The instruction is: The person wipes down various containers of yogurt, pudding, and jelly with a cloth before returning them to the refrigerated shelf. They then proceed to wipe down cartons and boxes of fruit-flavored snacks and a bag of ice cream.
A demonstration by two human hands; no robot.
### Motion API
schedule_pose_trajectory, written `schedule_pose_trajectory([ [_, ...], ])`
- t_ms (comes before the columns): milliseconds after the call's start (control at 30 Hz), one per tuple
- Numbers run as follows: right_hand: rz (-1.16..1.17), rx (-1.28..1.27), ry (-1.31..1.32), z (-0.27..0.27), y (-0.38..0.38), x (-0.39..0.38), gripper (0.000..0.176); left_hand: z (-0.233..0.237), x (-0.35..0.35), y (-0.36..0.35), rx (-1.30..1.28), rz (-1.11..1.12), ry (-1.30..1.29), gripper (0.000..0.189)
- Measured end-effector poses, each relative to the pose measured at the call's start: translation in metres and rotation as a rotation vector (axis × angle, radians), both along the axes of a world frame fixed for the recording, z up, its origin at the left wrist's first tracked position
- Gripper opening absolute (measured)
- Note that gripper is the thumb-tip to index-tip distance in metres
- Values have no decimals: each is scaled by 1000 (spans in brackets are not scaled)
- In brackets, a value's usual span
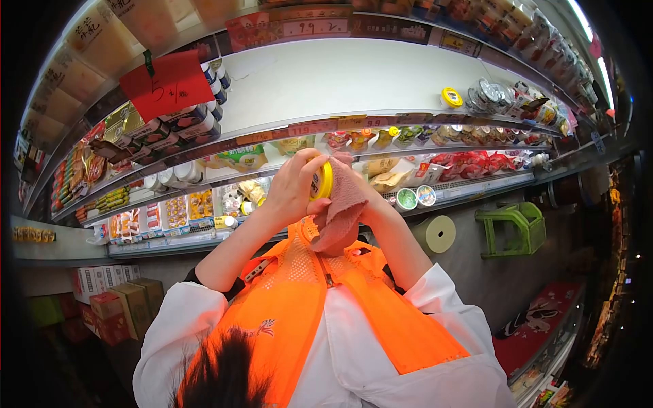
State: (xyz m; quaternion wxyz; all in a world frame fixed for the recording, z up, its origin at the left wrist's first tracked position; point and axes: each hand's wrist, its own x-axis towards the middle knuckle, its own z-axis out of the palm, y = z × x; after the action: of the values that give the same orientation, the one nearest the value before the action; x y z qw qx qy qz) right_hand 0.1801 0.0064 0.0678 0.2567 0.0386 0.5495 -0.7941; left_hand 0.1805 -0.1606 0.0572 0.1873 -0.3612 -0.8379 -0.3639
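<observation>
My left hand (291,182) is closed around a small tub with a yellow lid (327,181), raised in front of my chest and tilted on its side. In my right hand (369,205) is a pink cloth (343,207), pressed against the lid side of the tub. Part of the cloth hangs down over the orange vest (289,299). The cloth hides most of my right fingers. Another tub with a yellow lid (451,97) stands on the white shelf (326,78) ahead.
Stacked clear-lidded tubs (488,94) and dark blue-and-white containers (197,122) flank the shelf. A red price card (162,85) hangs at left. Lower shelves carry packaged food. On the floor are a green stool (511,228), a pale roll (435,234) and cardboard boxes (136,302).
</observation>
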Motion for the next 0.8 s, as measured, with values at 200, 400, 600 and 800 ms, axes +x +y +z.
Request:
schedule_pose_trajectory([
  [200,-310,279,766,-10,7,-5,48,15,1,23,345,24,-333,67],
  [400,-388,737,1476,-10,9,4,60,42,2,23,466,-70,-1134,72],
  [600,-339,394,1082,-5,-3,3,50,19,2,35,349,138,-292,67],
  [800,-213,-163,-5,18,-5,16,34,12,0,30,268,86,46,58],
])
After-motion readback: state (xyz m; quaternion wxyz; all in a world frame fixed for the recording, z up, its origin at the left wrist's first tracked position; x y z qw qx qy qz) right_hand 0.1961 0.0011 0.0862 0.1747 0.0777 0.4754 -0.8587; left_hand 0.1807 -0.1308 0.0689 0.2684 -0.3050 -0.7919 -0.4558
